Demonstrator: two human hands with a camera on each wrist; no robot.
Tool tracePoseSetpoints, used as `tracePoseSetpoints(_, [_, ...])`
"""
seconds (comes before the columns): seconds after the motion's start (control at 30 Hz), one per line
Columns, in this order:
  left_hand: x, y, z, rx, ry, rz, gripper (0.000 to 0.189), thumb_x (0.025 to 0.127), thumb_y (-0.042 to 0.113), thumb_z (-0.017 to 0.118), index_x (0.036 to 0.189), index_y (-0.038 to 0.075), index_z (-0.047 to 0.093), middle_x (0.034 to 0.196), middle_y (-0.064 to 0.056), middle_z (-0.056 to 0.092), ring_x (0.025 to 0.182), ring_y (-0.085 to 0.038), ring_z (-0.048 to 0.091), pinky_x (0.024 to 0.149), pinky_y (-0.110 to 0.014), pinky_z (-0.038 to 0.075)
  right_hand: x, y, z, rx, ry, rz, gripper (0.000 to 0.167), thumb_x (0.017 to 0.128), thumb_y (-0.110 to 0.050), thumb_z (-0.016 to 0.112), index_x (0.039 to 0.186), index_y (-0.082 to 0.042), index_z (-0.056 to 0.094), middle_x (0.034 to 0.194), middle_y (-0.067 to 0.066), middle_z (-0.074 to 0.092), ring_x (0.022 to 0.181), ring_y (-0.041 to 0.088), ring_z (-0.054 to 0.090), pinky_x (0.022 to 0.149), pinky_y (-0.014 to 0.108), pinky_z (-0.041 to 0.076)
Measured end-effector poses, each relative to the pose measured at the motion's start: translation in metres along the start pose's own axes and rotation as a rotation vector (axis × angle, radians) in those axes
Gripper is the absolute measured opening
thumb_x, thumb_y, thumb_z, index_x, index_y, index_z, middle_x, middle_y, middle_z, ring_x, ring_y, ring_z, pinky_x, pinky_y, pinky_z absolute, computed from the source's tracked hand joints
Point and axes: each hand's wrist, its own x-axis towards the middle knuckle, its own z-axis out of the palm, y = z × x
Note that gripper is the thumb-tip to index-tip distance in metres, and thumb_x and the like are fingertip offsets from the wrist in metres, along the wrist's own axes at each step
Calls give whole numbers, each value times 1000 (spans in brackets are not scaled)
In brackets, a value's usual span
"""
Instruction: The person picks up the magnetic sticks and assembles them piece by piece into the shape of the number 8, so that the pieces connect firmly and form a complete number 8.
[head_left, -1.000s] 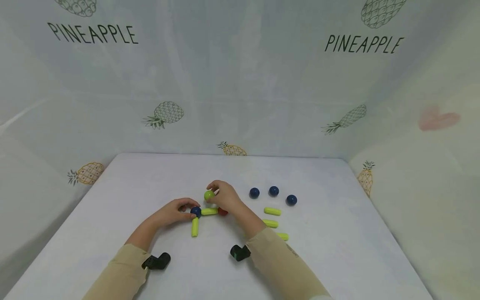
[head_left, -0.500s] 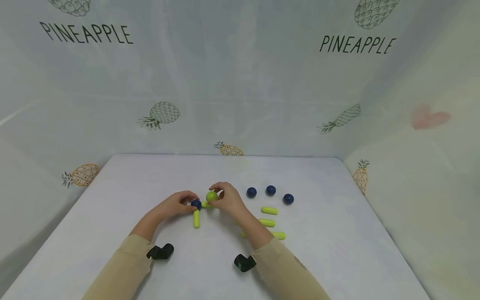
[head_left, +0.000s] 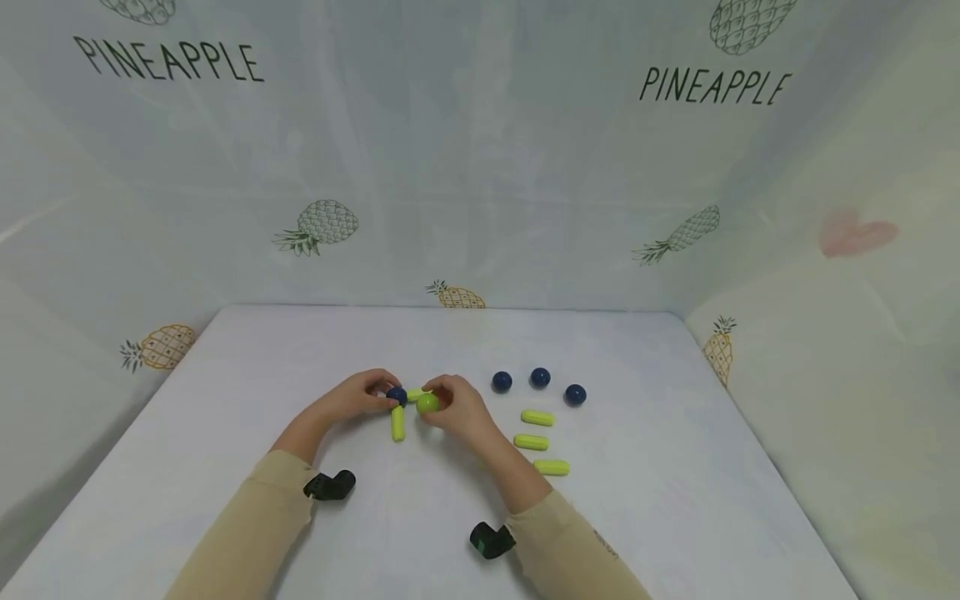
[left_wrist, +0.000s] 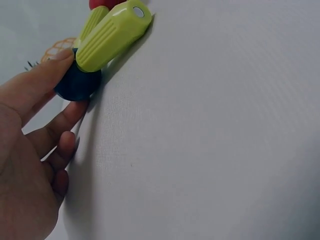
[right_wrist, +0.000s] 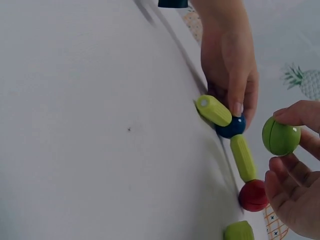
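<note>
My left hand pinches a dark blue ball between thumb and fingers. Two yellow-green ridged rods meet that ball: one rod points towards me, the other runs right to a red ball. In the head view the red ball is hidden behind my right hand. Thumb and fingertips of that hand pinch a light green ball, held just beside the joined pieces and apart from the red ball. In the left wrist view, a pale round spot shows in the near rod's end.
Right of my hands lie three loose blue balls at the back. Nearer, three loose yellow-green rods lie on the white table. A patterned cloth hangs behind. Black cameras jut from both wrists.
The left hand has shifted the joined pieces away from me across the table. My right hand has brought the green ball slightly towards me, and the red ball has gone from the head view.
</note>
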Motion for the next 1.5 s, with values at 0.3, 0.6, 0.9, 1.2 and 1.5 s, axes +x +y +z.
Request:
tracePoseSetpoints(0.3, [15,2,0,-33,8,-43,32,91,20,70,118,7,62,108,-11,63,98,-26,54,86,-43,40,-2,10,6,34,-17,31,33,79,-9,80,110,-8,68,99,-2,59,79,15,52,65,25,45])
tracePoseSetpoints(0.6, [22,3,2,-26,18,-99,35,91,26,70,119,8,61,110,-11,62,102,-29,51,91,-49,38,-8,10,11,38,-47,48,30,80,-6,78,107,-10,68,97,-2,60,78,13,51,67,25,44])
tracePoseSetpoints(0.9, [24,-7,4,-43,41,-74,36,91,28,70,120,8,62,106,-9,62,95,-25,48,84,-42,36,-9,13,17,18,-70,110,28,81,-13,80,106,-14,68,96,-5,63,80,13,52,66,26,44])
tracePoseSetpoints(1.2, [21,-7,4,-50,53,-54,35,93,26,67,122,7,61,106,-9,61,91,-24,47,81,-38,36,-11,9,19,-37,-84,122,27,79,-15,82,102,-14,69,91,-7,63,76,11,51,65,23,44])
tracePoseSetpoints(1.5, [21,-7,6,-41,70,-39,34,95,26,66,123,6,62,110,-11,63,96,-25,49,85,-39,37,-12,7,23,-86,-87,141,25,78,-23,83,97,-15,68,88,-10,64,75,9,52,66,24,44])
